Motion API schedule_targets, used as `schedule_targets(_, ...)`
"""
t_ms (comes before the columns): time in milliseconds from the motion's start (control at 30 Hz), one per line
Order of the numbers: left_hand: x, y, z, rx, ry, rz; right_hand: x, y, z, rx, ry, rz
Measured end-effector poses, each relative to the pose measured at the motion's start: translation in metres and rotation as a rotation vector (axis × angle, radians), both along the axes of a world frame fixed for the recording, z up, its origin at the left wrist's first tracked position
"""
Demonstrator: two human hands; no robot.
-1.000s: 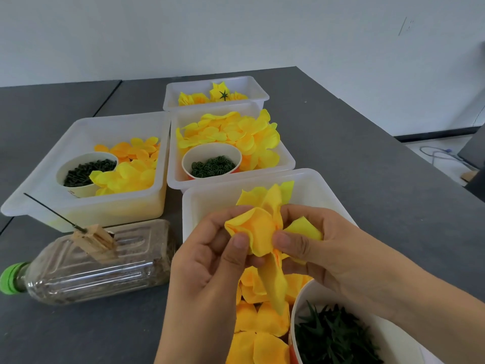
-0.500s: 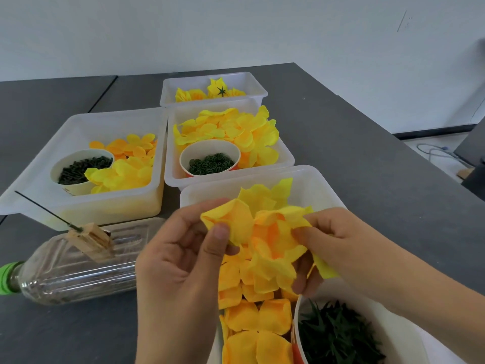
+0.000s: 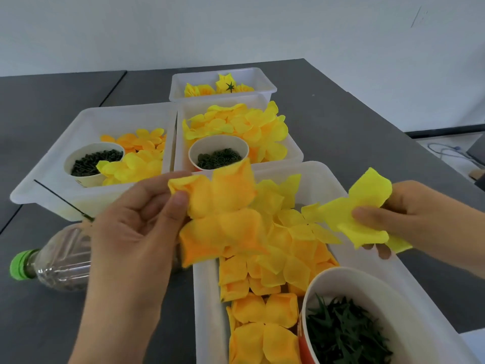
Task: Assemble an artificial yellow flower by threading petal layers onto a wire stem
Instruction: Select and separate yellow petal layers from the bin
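Here, an orange-yellow petal layer [image 3: 220,219] was pinched at its upper left edge between the thumb and curled fingers of the left hand [image 3: 131,232], and it was held above the near tray [image 3: 330,179] of loose petals. A paler yellow layer [image 3: 359,214] was gripped by the right hand [image 3: 409,216], its thumb pressed on top and its fingers curled beneath, off the tray's right rim over the counter [image 3: 367,122]. The wire stem [image 3: 63,199] was seen slanting up behind the left hand, above a bottle [image 3: 57,261] lying on its side. Compared with half a second before, when both hands were close together on one bunched cluster, the two layers had been pulled well apart, and the right hand had been moved out to the right.
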State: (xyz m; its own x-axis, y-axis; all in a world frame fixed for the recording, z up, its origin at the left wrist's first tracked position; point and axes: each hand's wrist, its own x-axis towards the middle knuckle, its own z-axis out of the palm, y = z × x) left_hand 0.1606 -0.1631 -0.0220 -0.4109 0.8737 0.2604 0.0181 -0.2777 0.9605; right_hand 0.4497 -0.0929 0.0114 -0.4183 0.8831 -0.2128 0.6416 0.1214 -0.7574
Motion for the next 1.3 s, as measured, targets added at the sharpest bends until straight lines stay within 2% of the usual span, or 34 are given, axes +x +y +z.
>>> schedule_targets(167, 0.02, 0.001, -0.004, -0.093, 0.157, -0.048, -0.029, 0.033, 0.002, 0.156, -0.147, 0.074)
schedule_targets(267, 0.022, 0.0, -0.006, -0.096, 0.224, -0.015, -0.043, 0.046, 0.004, 0.321, -0.257, 0.008)
schedule_targets(333, 0.024, 0.0, -0.008, -0.114, 0.234, -0.005, -0.052, 0.035, 0.009, 0.546, -0.191, -0.041)
schedule_targets(400, 0.025, -0.001, -0.008, -0.133, 0.211, -0.008, -0.064, 0.012, 0.015, 0.677, 0.013, 0.01)
schedule_targets(500, 0.03, -0.003, -0.006, -0.161, 0.126, -0.09, -0.084, -0.02, 0.015, 0.607, 0.059, 0.24)
schedule_targets(567, 0.035, -0.005, -0.005, -0.174, 0.089, -0.159, -0.094, -0.028, 0.006, 0.523, 0.037, 0.297)
schedule_targets(767, 0.043, -0.009, -0.005, -0.175, -0.113, -0.236, -0.107, -0.033, -0.015, 0.621, 0.023, 0.093)
schedule_targets(867, 0.044, -0.009, -0.006, -0.158, -0.189, -0.24, -0.11, -0.035, -0.017, 0.643, 0.009, 0.067)
schedule_targets(967, 0.045, -0.009, -0.006, -0.154, -0.189, -0.244, -0.111, -0.04, -0.018, 0.671, -0.001, 0.052)
schedule_targets(1133, 0.046, -0.007, -0.002, -0.145, -0.189, -0.267, -0.102, -0.043, -0.014, 0.579, 0.149, 0.005)
schedule_targets(1300, 0.049, -0.005, -0.007, -0.192, -0.014, -0.175, -0.09, -0.047, -0.013, 0.512, 0.205, -0.036)
